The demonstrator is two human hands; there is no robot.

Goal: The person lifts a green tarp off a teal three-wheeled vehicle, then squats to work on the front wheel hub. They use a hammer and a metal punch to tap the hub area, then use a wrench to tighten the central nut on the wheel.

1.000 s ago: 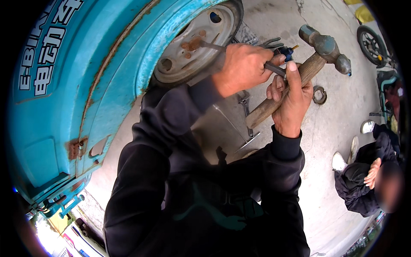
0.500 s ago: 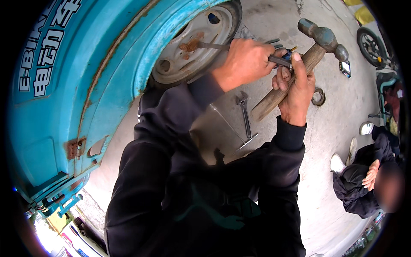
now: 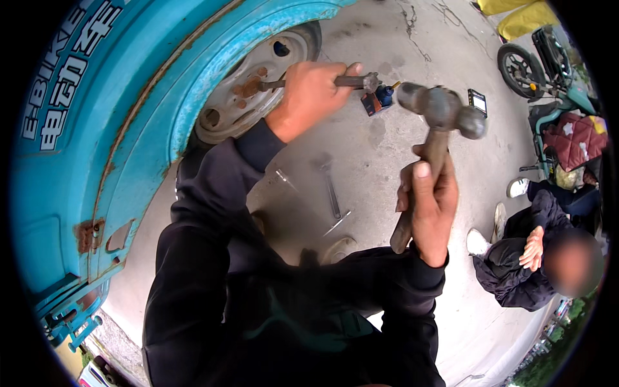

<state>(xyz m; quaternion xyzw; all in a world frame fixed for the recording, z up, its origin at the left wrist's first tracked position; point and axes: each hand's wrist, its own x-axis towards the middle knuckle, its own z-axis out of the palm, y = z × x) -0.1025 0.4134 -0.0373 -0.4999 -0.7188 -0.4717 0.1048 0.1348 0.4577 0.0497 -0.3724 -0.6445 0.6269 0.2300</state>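
Observation:
My left hand (image 3: 308,97) is closed round a steel chisel (image 3: 356,81). The narrow end of the chisel meets the rusty hub (image 3: 248,89) of a grey wheel (image 3: 287,63). Its thicker struck end sticks out to the right of my fist. My right hand (image 3: 435,209) grips the wooden handle of a ball-peen hammer (image 3: 442,108), head raised and slightly blurred. A gap separates the hammer head from the chisel's end.
The turquoise vehicle body (image 3: 90,168) curves along the left. On the concrete lie an adjustable wrench (image 3: 333,193), a thin metal bar (image 3: 337,224), a small box with a blue item (image 3: 374,103) and a black case (image 3: 477,102). A person (image 3: 516,258) crouches at right, near a motorbike (image 3: 519,72).
My hands have moved apart. The right has drawn the hammer down and away from the chisel, swinging its head more upright. My view has shifted, so the scene sits further left.

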